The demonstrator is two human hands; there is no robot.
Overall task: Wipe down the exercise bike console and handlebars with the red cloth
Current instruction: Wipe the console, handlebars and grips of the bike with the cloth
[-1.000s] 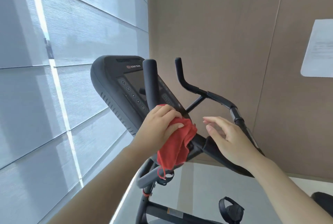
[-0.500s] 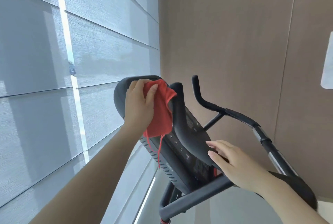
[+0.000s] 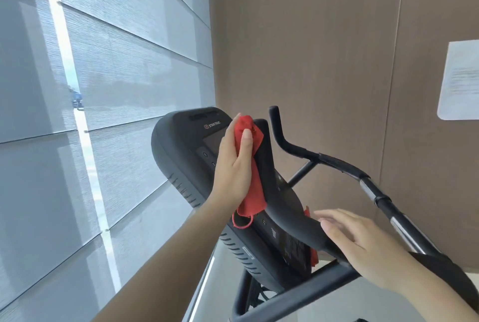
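The black exercise bike console (image 3: 181, 155) fills the middle of the view, its screen facing right. My left hand (image 3: 233, 166) grips the red cloth (image 3: 252, 184) and presses it against the left handlebar horn (image 3: 267, 166) in front of the console. The cloth hangs down past my wrist with a loose thread looped below it. My right hand (image 3: 363, 244) rests with fingers spread on the lower part of that same black bar. The right handlebar (image 3: 337, 163) curves up and away to the right, untouched.
A window with grey roller blinds (image 3: 103, 88) covers the left side. A brown panelled wall (image 3: 311, 49) stands behind the bike, with a white paper sheet (image 3: 458, 80) stuck on it at the right. The bike's frame tube (image 3: 298, 301) crosses the bottom.
My left hand has carried the cloth from the handlebar base up over the console's top and now onto the left horn. My right hand has stayed low on the bar. The view has shifted.
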